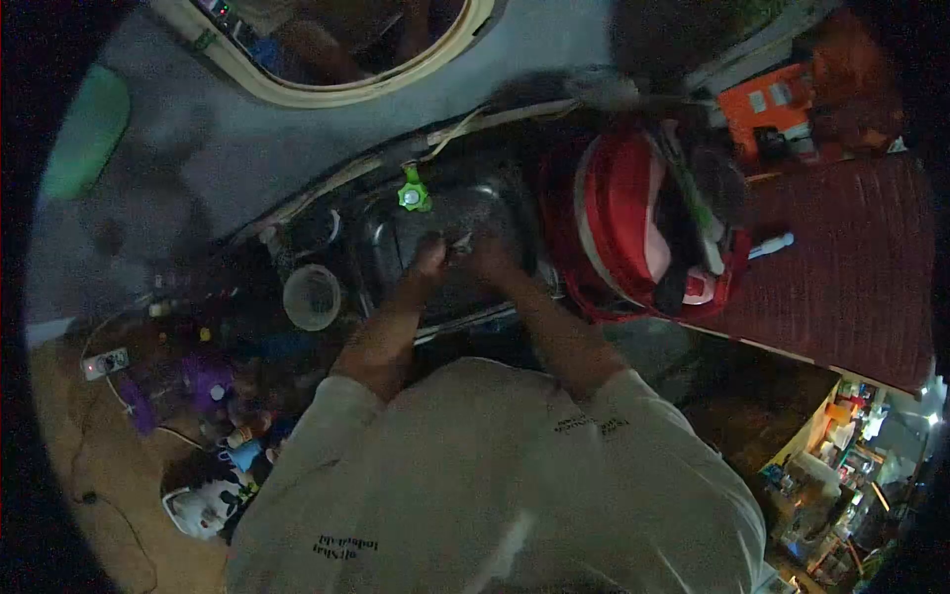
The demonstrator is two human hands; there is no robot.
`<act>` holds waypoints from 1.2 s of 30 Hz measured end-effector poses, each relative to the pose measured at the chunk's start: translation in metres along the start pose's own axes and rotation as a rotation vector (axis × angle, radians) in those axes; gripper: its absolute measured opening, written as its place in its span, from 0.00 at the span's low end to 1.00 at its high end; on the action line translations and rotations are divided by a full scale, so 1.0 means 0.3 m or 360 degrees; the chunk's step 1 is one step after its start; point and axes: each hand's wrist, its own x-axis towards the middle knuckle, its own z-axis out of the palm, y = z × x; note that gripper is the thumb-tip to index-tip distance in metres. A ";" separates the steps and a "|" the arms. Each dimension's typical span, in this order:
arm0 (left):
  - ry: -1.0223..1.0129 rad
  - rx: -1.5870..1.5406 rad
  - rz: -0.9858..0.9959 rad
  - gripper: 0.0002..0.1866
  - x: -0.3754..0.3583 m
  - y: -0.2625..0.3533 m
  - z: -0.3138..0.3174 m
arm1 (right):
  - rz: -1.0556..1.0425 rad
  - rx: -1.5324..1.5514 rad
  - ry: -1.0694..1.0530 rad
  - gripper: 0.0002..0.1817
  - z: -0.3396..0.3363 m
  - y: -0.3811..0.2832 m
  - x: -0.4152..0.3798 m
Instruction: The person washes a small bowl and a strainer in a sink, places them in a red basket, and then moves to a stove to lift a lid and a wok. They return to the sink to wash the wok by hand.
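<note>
Both hands are low over a dark metal sink (374,238), in dim light. My left hand (430,255) looks closed, thumb side up, at the middle of the basin. Close by on its right, my right hand (492,259) is dark and blurred, with fingers that seem curled in. A small pale piece (462,243) shows between the two hands, too small and blurred to name. Just beyond them stands a tap with a bright green knob (413,195). The fingertips of both hands are hidden in shadow.
A clear plastic cup (312,297) stands left of the sink. To the right sits a red basket (604,307) with items inside, beside a dark red ribbed surface (831,267). A framed mirror (346,94) is on the wall ahead. A power strip (105,364) lies at far left.
</note>
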 end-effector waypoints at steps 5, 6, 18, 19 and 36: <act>0.0141 0.0898 0.0175 0.27 0.014 0.034 -0.067 | -0.0508 -0.1055 -0.0557 0.29 0.234 0.193 0.209; 0.0165 0.1217 0.0210 0.27 0.011 0.045 -0.085 | -0.0588 -0.1195 -0.0616 0.29 0.237 0.200 0.204; -0.0260 0.2609 0.0424 0.19 0.086 0.124 -0.137 | 0.0029 -0.0335 -0.0307 0.21 0.221 0.177 0.247; -0.0102 0.2393 0.0089 0.18 0.087 0.167 -0.076 | 0.0023 -0.0344 -0.0335 0.21 0.201 0.157 0.246; -0.0170 0.2384 0.0260 0.20 0.126 0.122 -0.088 | 0.0172 0.0049 0.0220 0.18 0.324 0.271 0.246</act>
